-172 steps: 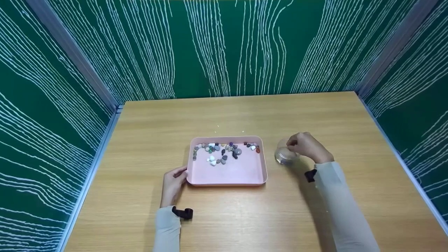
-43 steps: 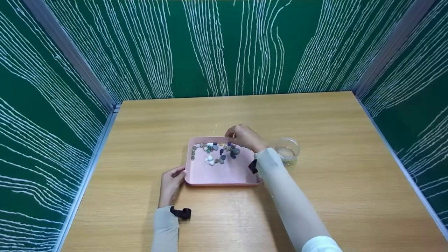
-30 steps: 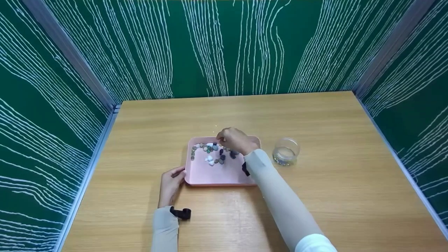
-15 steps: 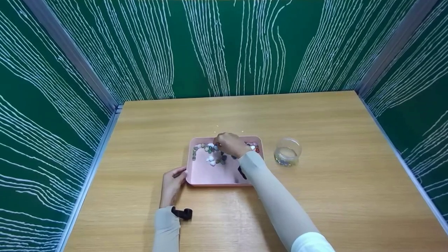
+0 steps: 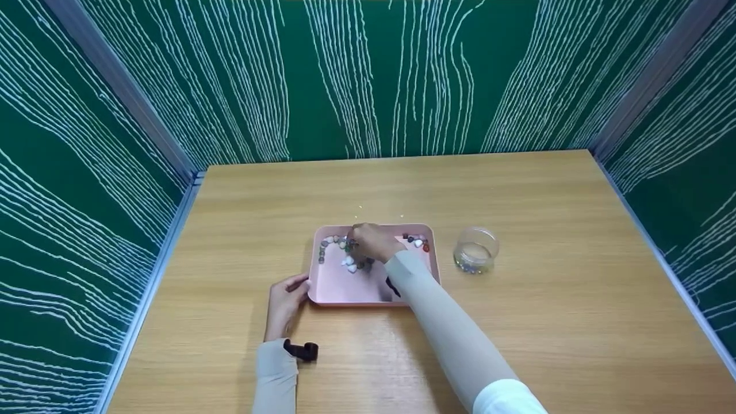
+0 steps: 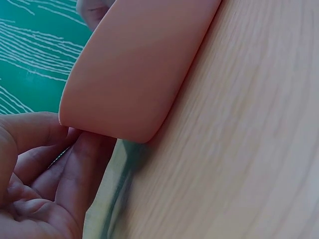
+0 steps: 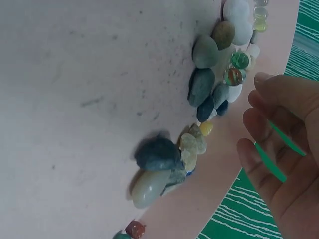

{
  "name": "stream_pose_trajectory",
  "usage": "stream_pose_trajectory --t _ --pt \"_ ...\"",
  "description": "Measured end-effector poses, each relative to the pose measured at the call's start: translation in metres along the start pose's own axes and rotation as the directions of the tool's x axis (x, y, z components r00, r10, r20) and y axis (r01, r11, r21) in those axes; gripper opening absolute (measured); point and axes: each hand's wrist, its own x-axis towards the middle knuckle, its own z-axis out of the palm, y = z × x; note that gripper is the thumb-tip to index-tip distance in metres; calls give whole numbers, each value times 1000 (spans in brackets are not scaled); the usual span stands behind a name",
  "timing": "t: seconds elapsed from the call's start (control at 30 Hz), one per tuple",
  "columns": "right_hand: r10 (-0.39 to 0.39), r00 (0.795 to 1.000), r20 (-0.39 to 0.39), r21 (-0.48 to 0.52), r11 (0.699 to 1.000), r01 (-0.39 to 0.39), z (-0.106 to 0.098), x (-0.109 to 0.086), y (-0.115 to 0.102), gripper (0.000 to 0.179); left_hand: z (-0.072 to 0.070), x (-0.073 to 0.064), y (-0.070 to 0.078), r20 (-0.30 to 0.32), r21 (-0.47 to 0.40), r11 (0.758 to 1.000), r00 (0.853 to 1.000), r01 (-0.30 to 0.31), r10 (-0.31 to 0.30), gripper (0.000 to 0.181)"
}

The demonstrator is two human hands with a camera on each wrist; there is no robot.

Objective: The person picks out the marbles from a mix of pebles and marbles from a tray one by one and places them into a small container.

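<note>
A shallow pink tray carries many small pebbles and glass beads, mostly toward its far side. My left hand holds the tray's near left corner; in the left wrist view its thumb and fingers meet the corner's wall. Over the pebbles, my right hand reaches down and hides part of them in the head view. The right wrist view shows its fingers loosely bent beside a row with a green glass marble and grey stones; nothing is visible between them.
A clear round jar with small beads at its bottom stands right of the tray on the wooden table. A few tiny white bits lie behind the tray. Green walls with white lines enclose the table.
My right hand has left the jar and come to the tray's far side. Since then it has moved left and down, toward the middle pebbles. My left hand stays at the tray's corner.
</note>
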Motion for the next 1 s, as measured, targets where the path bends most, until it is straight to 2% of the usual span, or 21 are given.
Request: stream_pose_trajectory --t 0.27,0.53,0.77,1.0 --pt "46 999 21 -42 998 -45 4 5 -2 16 2 1 0 -9 10 1000 1000 4 -4 30" --pt "38 999 21 -39 999 -37 7 6 -1 15 0 1 0 -6 22 1000 1000 -13 14 30" --pt "-1 1000 14 -70 998 2 7 6 -1 19 -1 -1 3 -1 81 996 1000 -30 30 30" --pt "37 998 42 -42 999 -35 6 7 -1 17 0 0 3 -8 60 998 1000 -9 10 30"
